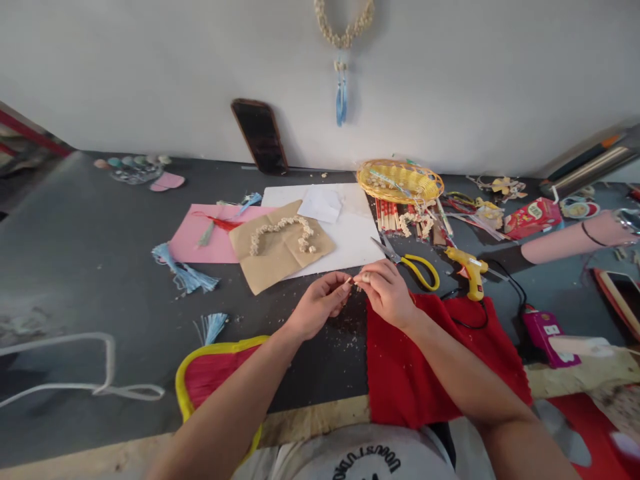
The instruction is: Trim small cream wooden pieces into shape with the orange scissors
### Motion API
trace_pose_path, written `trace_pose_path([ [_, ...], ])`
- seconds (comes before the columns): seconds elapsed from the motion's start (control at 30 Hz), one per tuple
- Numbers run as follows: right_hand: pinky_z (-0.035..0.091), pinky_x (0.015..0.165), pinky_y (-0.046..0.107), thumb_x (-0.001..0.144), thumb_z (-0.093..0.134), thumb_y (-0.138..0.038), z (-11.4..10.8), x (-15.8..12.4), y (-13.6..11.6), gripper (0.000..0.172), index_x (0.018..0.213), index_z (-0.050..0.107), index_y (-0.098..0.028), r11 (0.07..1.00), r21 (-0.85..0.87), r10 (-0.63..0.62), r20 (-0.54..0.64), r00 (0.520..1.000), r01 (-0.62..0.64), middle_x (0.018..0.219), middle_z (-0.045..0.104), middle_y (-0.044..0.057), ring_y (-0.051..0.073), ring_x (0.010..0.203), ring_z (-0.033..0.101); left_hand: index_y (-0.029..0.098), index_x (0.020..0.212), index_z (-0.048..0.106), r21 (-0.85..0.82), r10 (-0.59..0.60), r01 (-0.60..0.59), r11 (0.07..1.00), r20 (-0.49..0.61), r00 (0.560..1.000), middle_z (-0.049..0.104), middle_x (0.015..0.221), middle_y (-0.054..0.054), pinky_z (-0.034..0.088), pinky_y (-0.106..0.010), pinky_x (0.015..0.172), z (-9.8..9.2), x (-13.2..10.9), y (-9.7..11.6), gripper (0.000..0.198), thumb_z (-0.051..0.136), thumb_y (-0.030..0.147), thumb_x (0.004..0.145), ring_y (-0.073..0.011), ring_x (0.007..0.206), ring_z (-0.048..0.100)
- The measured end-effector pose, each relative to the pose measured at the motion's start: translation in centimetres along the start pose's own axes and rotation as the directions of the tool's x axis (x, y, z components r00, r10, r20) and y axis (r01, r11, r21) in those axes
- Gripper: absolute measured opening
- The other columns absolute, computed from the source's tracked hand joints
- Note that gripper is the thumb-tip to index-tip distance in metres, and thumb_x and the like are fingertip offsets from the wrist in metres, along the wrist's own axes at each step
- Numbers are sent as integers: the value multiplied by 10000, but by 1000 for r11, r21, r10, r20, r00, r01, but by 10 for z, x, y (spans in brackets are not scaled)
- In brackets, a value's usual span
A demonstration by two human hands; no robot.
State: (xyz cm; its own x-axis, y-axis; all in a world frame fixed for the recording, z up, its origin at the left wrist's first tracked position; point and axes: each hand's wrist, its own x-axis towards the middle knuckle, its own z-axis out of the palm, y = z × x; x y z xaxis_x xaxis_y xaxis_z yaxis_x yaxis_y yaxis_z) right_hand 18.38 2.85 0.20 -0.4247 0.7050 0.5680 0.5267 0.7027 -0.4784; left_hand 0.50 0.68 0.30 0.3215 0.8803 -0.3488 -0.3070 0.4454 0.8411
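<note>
Above the dark table's front part, my left hand and my right hand meet fingertip to fingertip. Both are closed in a pinch around something small and pale, too little to name. Scissors with yellow handles lie just beyond my right hand, blades partly apart. A red cloth is spread under my right forearm. Past my left hand, a strand of small cream beads or pieces curves over creased brown paper. Small pale crumbs are scattered on the table below my hands.
A yellow basket stands at the back beside red-and-white sticks. On the right are a yellow glue gun with a cord, a pink bottle and a purple power socket. Blue tassels lie left; a phone leans against the wall.
</note>
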Motion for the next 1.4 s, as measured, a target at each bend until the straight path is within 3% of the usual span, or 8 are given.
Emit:
trace_pose_path([
  [0.23,531,804,345,952,495,-169,0,1,-3,158,1020,632,-214,994,68,-87,-13,996,88,927,647,62,182,899,583,143,800,549,30,-27,25,999,69,997,555,643,24,215,-162,418,0,-2,0,353,725,448,775,-11,438,332],
  [0.43,503,881,429,930,517,-264,-39,-3,15,182,1062,612,-184,926,-309,237,35,971,-215,1043,609,123,267,1003,552,136,772,548,-53,35,-35,998,-1,999,579,639,17,204,-157,417,2,0,3,351,752,420,754,-5,430,327],
  [0.53,484,870,486,896,561,-321,-49,-15,28,262,1106,594,-167,819,-507,370,109,923,-268,1079,591,157,319,1022,527,134,736,538,-71,46,-48,996,-28,999,582,637,14,203,-158,411,3,1,5,352,760,407,747,-5,425,328],
  [0.67,471,869,496,854,620,-386,-48,-28,39,434,1196,553,-128,766,-564,437,108,893,-307,1062,592,175,329,987,538,131,737,543,-81,49,-51,995,-31,998,587,650,7,207,-153,414,3,1,5,330,751,386,764,-5,434,336],
  [0.83,459,883,510,798,676,-442,-47,-34,43,544,1238,531,-155,770,-539,465,107,879,-342,1116,599,180,342,1008,554,133,768,559,-121,52,-55,991,-25,998,600,672,0,203,-148,419,1,0,6,299,752,361,767,-6,442,338],
  [1.0,478,884,482,821,627,-296,-49,-35,47,434,1222,559,-145,763,-525,503,118,856,-376,1081,641,166,326,1018,588,133,758,556,-129,33,-35,991,-16,999,597,670,-1,196,-145,413,1,0,7,294,751,352,770,-8,444,338],
  [1.23,553,755,381,797,610,-260,-55,-28,38,360,1151,591,-195,793,-333,514,-85,854,-510,1085,628,108,232,840,645,134,769,557,-184,25,-27,983,-12,1000,591,671,-2,178,-145,409,1,0,9,289,769,329,751,-9,441,330],
  [1.4,571,727,353,784,692,-426,-51,-25,17,667,1363,437,-215,917,-68,391,-35,920,-393,1115,560,118,195,800,609,138,777,559,-225,10,-14,974,-17,1000,591,662,-3,168,-146,407,-1,0,9,276,765,320,755,-11,433,336],
])
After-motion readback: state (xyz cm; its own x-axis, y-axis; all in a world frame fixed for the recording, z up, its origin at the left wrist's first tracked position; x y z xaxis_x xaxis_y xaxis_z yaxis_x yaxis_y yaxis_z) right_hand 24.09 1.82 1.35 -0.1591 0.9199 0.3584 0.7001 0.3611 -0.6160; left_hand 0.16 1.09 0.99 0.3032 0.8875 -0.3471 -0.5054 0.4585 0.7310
